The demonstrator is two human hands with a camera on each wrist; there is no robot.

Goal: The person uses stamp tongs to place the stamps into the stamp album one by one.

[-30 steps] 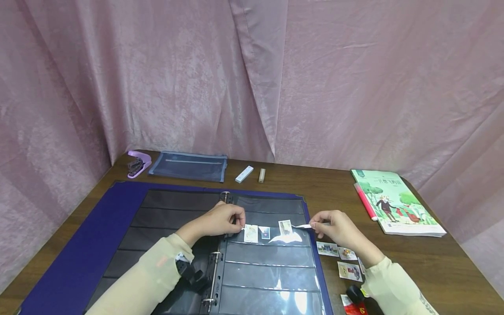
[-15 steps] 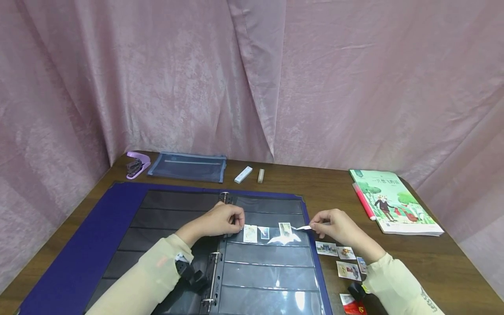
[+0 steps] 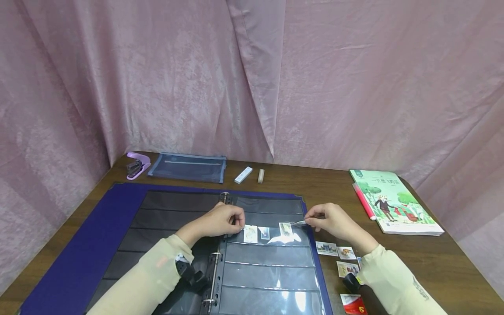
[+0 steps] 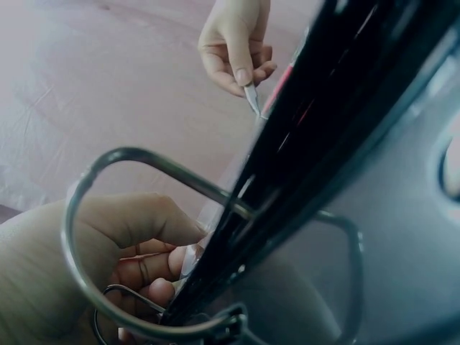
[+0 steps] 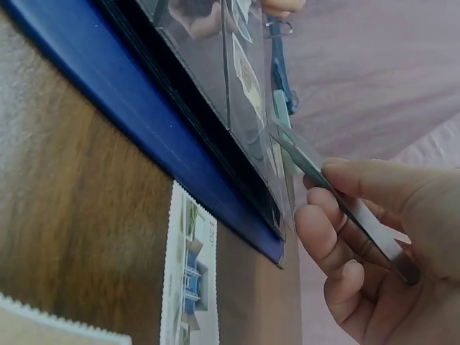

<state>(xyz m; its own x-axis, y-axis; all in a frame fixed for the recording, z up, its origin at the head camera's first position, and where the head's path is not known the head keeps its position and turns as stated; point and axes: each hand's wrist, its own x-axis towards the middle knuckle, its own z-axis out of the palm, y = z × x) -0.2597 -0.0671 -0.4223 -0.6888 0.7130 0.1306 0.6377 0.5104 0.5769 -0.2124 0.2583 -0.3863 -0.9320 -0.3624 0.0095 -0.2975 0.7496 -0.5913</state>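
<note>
A blue ring-bound stamp album [image 3: 63, 258] lies spread on the table, its dark pages divided into clear pocket rows. My left hand [image 3: 224, 219] is beside the rings, thumb and fingers pinching the clear pocket film [image 4: 190, 260] at a row's edge. In my right hand [image 3: 334, 221] I hold metal tweezers [image 5: 352, 208] between thumb and fingers. Their tips are at the upper right of a stamp [image 3: 285, 229] in the right page's third row; whether they grip it is unclear. Left of it, a pale stamp [image 3: 250, 234] and a small blue stamp [image 3: 265, 233] occupy the same row.
Several loose stamps [image 3: 326, 248] lie right of the album, with a red-and-white one [image 3: 353, 304] nearer me. A green book [image 3: 395, 203] and a red pen [image 3: 364, 201] are farther right. A purple stapler [image 3: 138, 165], blue mesh pouch [image 3: 187, 167] and white box [image 3: 243, 174] line the back.
My right hand has moved left and slightly away from me with the tweezers, toward the page edge. The rightmost stamp sits slightly lower in its row than a second ago. My left hand stays put.
</note>
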